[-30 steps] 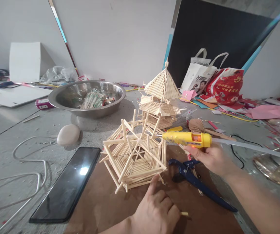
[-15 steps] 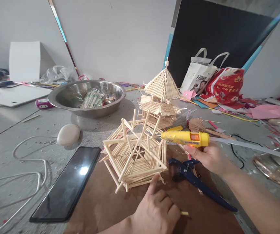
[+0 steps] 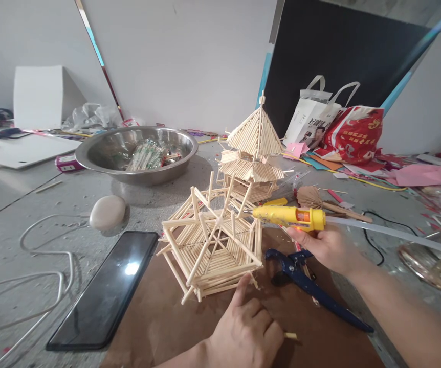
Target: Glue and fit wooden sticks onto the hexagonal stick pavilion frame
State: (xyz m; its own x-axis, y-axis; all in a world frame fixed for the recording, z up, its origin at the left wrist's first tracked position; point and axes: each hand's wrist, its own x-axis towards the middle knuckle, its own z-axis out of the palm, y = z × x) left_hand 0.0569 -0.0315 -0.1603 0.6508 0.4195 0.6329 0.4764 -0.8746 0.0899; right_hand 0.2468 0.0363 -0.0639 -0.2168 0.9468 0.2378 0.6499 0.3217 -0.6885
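Observation:
A hexagonal frame of wooden sticks (image 3: 211,245) stands tilted on brown cardboard (image 3: 159,317). My left hand (image 3: 245,329) rests at its lower right edge, index finger touching the frame, other fingers curled round a short stick piece (image 3: 290,336). My right hand (image 3: 326,248) grips a yellow glue gun (image 3: 289,216) whose nozzle points left at the frame's upper right corner. A clear glue stick (image 3: 393,233) juts from the gun's back.
A stick pagoda (image 3: 254,153) stands behind the frame. Blue cutters (image 3: 308,283) lie by my right hand. A black phone (image 3: 107,289), a white pebble-like object (image 3: 107,211), white wire (image 3: 32,276) and a steel bowl (image 3: 101,153) are to the left. Bags (image 3: 339,130) and coloured paper lie at the back right.
The glue gun has shifted slightly left and up, its nozzle nearer the frame. My left hand and the frame have stayed put.

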